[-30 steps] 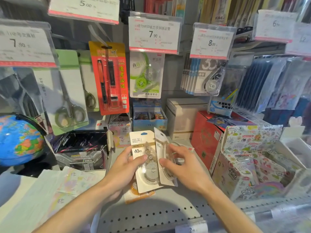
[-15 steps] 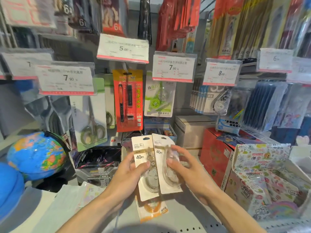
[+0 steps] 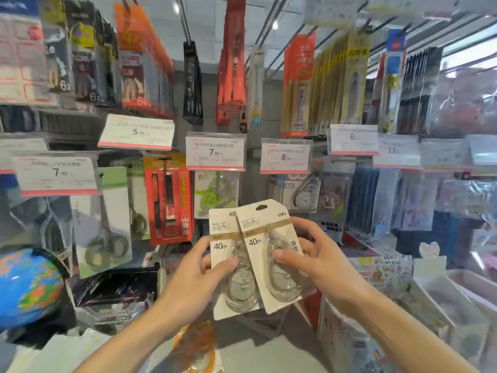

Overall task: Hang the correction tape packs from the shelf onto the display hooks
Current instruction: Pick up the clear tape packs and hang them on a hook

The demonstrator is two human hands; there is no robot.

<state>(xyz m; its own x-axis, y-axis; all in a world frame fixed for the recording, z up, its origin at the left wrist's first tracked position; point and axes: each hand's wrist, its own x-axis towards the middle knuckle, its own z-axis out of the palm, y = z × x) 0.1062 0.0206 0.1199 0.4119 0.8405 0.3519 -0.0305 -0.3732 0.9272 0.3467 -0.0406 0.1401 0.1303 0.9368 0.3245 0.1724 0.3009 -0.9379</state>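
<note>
Head view
My left hand (image 3: pixel 200 275): gripping the left pack (image 3: pixel 228 261), thumb pressed on its clear blister, fingers behind the card.
My right hand (image 3: pixel 312 261): gripping the right pack (image 3: pixel 265 238), thumb on the blister, fingers curled round the card's right edge.
Left pack: beige card marked "40m", tilted a little, hang hole at the top, its right edge tucked under the other card.
Right pack: same beige card marked "40m", overlapping the left one and standing slightly higher, hang hole at the top.
Where the packs are: both held up in front of me, off the shelf, just below the hanging goods.
Third pack (image 3: pixel 196 345): orange-tinted, lying on the shelf (image 3: pixel 258 354) below my hands; blurred.
Tag "7.90" (image 3: pixel 215 152): above the packs, with a green tape pack (image 3: pixel 215 195) hanging under it.
Tag "8.00" (image 3: pixel 286 156): to its right, over a grey tape pack (image 3: pixel 305 193).
Red card (image 3: pixel 169 197): hanging left of the green pack, holding a pen-like item.
Scissors (image 3: pixel 106 232): on a green and white card further left.
Globe (image 3: pixel 28 285): blue, at the far left edge.
Boxes (image 3: pixel 387 275): patterned, on the shelf at the right.
Upper rows: long packets on hooks, too blurred to read.
</note>
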